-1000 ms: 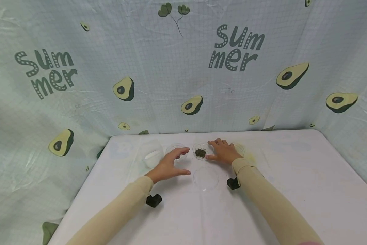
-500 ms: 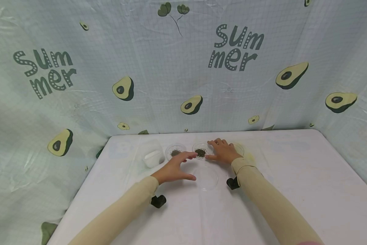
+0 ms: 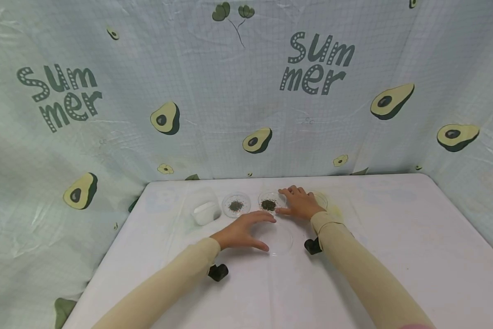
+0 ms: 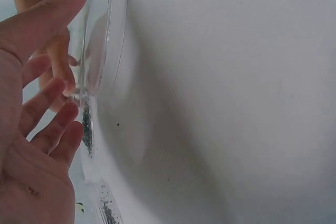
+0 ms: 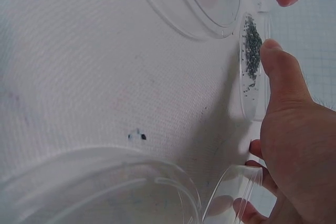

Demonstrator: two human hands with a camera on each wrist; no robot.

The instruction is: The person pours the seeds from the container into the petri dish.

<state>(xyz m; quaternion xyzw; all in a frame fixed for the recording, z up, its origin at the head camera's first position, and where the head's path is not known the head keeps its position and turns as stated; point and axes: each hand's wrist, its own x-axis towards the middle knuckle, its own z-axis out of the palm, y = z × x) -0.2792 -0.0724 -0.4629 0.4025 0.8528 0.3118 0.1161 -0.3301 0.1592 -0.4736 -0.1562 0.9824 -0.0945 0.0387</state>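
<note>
My left hand (image 3: 242,231) reaches over the left side of a clear round dish (image 3: 281,240), thumb and fingers spread. The left wrist view shows that hand (image 4: 39,108) beside the dish's rim (image 4: 118,30); contact cannot be told. My right hand (image 3: 300,204) lies at the right side of a petri dish (image 3: 264,197) bearing a heap of dark granules (image 3: 268,205). Its thumb (image 5: 286,72) is at that dish's rim in the right wrist view, and other fingers are partly hidden. A second petri dish with dark granules (image 3: 236,206) stands to the left.
Left of the dishes stands a translucent white container (image 3: 206,213). Another clear dish (image 3: 322,201), with a yellowish tint, sits partly behind my right hand. A white-covered table (image 3: 394,251) bears everything, and a printed curtain (image 3: 213,91) hangs behind it.
My left hand has moved right and toward me, from the left granule dish to the clear dish, uncovering the left dish's granules. My right hand has stayed in place.
</note>
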